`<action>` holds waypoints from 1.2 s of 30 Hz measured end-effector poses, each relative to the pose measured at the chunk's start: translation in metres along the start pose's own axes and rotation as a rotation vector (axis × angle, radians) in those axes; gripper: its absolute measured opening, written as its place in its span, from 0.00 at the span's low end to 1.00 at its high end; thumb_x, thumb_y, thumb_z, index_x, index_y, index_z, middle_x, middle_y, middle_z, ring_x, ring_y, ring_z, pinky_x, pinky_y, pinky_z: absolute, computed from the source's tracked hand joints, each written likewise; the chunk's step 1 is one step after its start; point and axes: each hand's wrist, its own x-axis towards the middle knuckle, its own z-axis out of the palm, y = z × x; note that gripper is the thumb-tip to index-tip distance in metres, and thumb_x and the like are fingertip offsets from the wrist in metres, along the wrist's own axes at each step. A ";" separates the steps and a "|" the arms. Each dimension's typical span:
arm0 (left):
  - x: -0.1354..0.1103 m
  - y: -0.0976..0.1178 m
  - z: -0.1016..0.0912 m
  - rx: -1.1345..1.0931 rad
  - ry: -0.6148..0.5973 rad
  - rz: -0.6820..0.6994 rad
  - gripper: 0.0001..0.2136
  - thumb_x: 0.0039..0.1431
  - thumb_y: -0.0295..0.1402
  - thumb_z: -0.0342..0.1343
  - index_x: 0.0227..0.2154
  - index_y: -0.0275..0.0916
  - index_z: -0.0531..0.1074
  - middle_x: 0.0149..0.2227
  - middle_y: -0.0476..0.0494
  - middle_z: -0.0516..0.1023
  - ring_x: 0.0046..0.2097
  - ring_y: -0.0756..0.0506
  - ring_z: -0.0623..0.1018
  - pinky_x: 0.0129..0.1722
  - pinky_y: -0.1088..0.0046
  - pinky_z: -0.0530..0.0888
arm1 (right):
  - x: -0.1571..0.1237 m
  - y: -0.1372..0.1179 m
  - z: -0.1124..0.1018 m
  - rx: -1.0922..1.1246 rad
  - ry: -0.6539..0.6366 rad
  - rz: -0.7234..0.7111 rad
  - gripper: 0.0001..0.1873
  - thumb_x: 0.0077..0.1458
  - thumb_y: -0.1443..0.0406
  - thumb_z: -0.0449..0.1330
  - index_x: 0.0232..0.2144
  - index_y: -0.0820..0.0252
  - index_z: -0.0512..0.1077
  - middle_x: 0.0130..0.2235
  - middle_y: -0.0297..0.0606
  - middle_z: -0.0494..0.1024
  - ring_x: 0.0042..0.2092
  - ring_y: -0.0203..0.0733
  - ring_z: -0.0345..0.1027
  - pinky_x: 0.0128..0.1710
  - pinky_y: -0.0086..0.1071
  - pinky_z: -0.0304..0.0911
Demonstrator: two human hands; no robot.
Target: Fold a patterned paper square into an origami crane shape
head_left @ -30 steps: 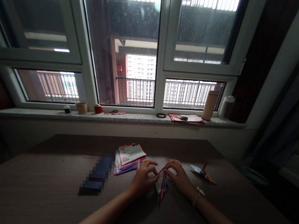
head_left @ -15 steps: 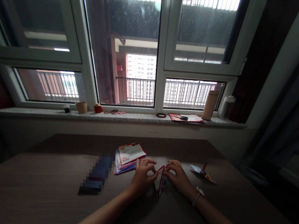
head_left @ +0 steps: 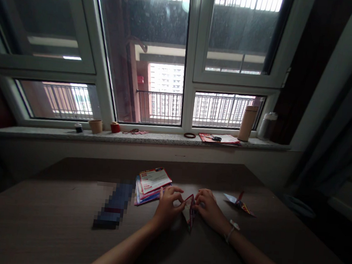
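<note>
A small folded piece of printed paper (head_left: 188,213), pale on one face with a red edge, stands between my hands above the table. My left hand (head_left: 169,206) pinches its left side with thumb and forefinger. On the other side my right hand (head_left: 208,206) has its fingertips closed on the paper's right edge; a bracelet is on that wrist. To the right lies a folded paper crane (head_left: 239,203), with a pale tip and a colourful wing. Beyond my left hand rests a stack of printed paper sheets (head_left: 152,183).
A blurred-out dark oblong thing (head_left: 114,205) lies left on the brown table (head_left: 46,211). On the windowsill (head_left: 163,138) stand a paper cup (head_left: 95,126), a red jar (head_left: 115,127), a tan bottle (head_left: 247,124) and a white flask (head_left: 267,126). Scissors (head_left: 215,138) lie on papers there.
The folded paper has turned slightly, showing more of its pale face, and its lower tip has shifted a little right. Both hands stay in nearly the same place.
</note>
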 end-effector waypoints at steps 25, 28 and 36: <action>0.001 -0.002 -0.001 -0.016 0.019 -0.024 0.05 0.54 0.31 0.57 0.23 0.41 0.72 0.44 0.46 0.76 0.50 0.40 0.71 0.58 0.48 0.54 | 0.002 0.005 -0.001 -0.034 0.017 0.047 0.03 0.51 0.61 0.63 0.29 0.53 0.75 0.39 0.36 0.71 0.48 0.47 0.61 0.51 0.41 0.55; 0.001 -0.002 -0.002 -0.009 0.024 -0.024 0.05 0.54 0.30 0.58 0.23 0.41 0.72 0.43 0.46 0.76 0.50 0.40 0.71 0.57 0.50 0.56 | 0.003 0.007 0.000 -0.022 0.025 0.066 0.03 0.51 0.62 0.63 0.28 0.54 0.75 0.39 0.36 0.71 0.47 0.46 0.62 0.50 0.41 0.55; 0.001 -0.002 -0.001 0.003 0.008 -0.018 0.05 0.54 0.30 0.57 0.24 0.41 0.72 0.44 0.45 0.76 0.50 0.40 0.70 0.57 0.50 0.56 | 0.001 0.005 0.000 -0.060 0.022 0.060 0.05 0.52 0.63 0.62 0.25 0.55 0.74 0.39 0.36 0.72 0.46 0.46 0.62 0.49 0.39 0.55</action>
